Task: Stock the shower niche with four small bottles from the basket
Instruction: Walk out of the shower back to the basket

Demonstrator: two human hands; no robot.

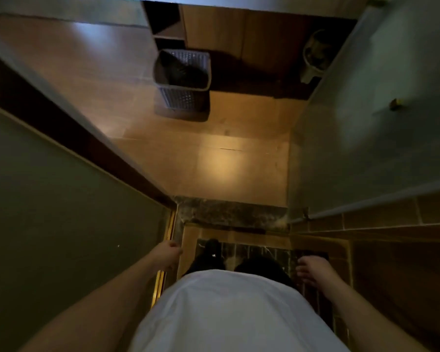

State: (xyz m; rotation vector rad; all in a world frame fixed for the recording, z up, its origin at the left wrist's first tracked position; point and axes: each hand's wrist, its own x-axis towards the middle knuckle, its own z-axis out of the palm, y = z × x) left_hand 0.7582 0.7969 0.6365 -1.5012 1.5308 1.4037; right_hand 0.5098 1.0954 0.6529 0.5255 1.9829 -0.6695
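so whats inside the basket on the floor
The basket stands on the wooden floor beside a dark shelf unit. Its inside shows only a dark mass below the latticed wall; no bottles can be made out, since the picture is dim and blurred.

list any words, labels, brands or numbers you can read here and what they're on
None: no readable text shows anywhere in this view.
The basket on the floor has plain mesh walls with no label; its dark inside is too dim to tell what lies in it.
The white shirt is blank.
The small yellowish fitting on the right-hand panel is too blurred to show any marking.
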